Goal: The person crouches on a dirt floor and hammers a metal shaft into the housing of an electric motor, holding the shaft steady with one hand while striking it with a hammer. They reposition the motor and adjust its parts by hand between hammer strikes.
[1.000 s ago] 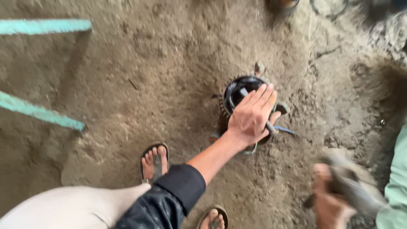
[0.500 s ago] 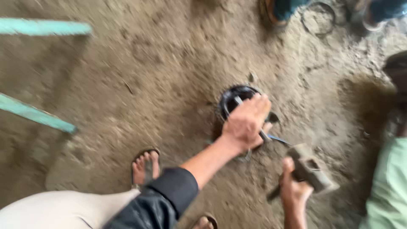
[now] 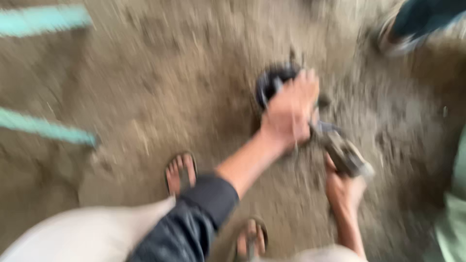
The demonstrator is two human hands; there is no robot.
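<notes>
The view is blurred by motion. My left hand (image 3: 290, 112), at the end of a dark sleeve, is clamped over a dark round metal part (image 3: 272, 82) that lies on the dirt floor. A thin grey metal piece sticks out from under that hand on its right side. My right hand (image 3: 343, 191) comes up from the bottom edge and grips the handle of a hammer. The hammer's grey head (image 3: 345, 154) hangs just right of and below my left hand, almost touching it.
My two sandalled feet (image 3: 180, 172) (image 3: 250, 237) stand on the dirt floor below the part. Another person's dark shoe (image 3: 412, 26) is at the top right, and a pale green garment (image 3: 454, 204) fills the right edge. Two teal bars (image 3: 46, 128) cross the left side.
My right hand has brought the hammer up and left, from the bottom right corner to just beside my left hand. My left hand has stayed on the round part. The camera has swung.
</notes>
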